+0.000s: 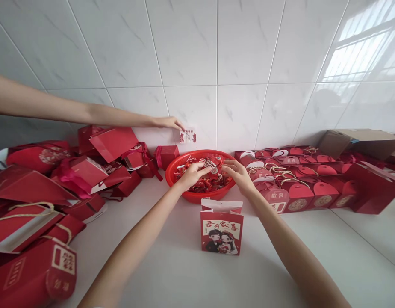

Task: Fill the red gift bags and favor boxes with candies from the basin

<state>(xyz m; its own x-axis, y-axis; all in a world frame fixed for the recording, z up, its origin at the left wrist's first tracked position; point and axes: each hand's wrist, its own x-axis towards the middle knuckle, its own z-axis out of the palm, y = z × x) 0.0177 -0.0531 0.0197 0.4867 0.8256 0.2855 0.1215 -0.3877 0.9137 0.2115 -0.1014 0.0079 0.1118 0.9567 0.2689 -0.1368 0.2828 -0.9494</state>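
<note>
Over the red plastic basket (pixel 206 197), my left hand (pixel 191 175) and my right hand (pixel 238 173) are close together. Their fingertips close on a small red-and-white candy packet (pixel 213 165) between them. More red-wrapped candies (pixel 202 186) fill the basket below. Nearer to me, between my forearms, a red paper gift box (pixel 222 231) stands upright with its top flaps open. A cartoon couple and Chinese characters decorate its front.
Another person's hand (pixel 168 122) reaches in from the left, by a small printed packet (pixel 187 136) against the tiled wall. Red boxes (pixel 114 145) lie heaped at left. Rows of red boxes with rope handles (pixel 298 197) stand at right, before a cardboard box (pixel 361 139).
</note>
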